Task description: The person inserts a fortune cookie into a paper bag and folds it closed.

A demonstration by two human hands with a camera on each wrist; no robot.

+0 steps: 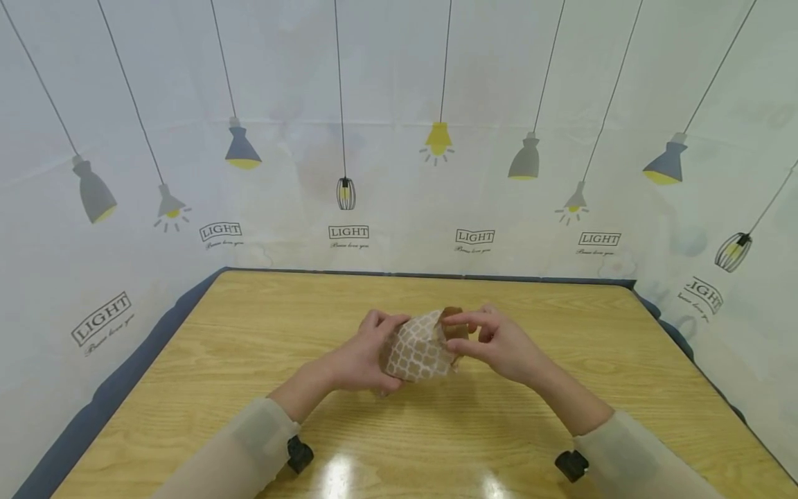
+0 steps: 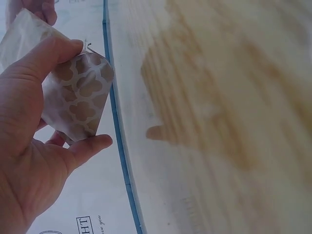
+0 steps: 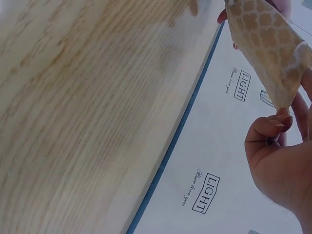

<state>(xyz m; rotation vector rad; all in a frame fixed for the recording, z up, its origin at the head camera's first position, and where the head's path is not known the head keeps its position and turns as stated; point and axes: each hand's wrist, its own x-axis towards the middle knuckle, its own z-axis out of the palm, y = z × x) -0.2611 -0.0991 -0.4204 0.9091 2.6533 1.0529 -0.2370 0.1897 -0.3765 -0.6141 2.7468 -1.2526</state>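
Note:
A small brown paper bag (image 1: pixel 419 350) with a white lattice pattern is held in the air above the table. My left hand (image 1: pixel 364 357) grips its closed end, thumb and fingers on opposite sides; in the left wrist view, the bag's patterned corner (image 2: pixel 80 95) sticks out between them. At the bag's open mouth (image 1: pixel 450 322), on the right, is my right hand (image 1: pixel 508 346). The right wrist view has that hand (image 3: pixel 280 161) pinching the edge of the paper bag (image 3: pixel 265 39) between thumb and finger. What lies inside the bag is hidden.
Beneath both hands is a light wooden table (image 1: pixel 249 339) with a dark blue edge. A white curtain (image 1: pixel 399 83) printed with hanging lamps encloses its back and sides. Small black devices (image 1: pixel 300 454) sit at both wrists.

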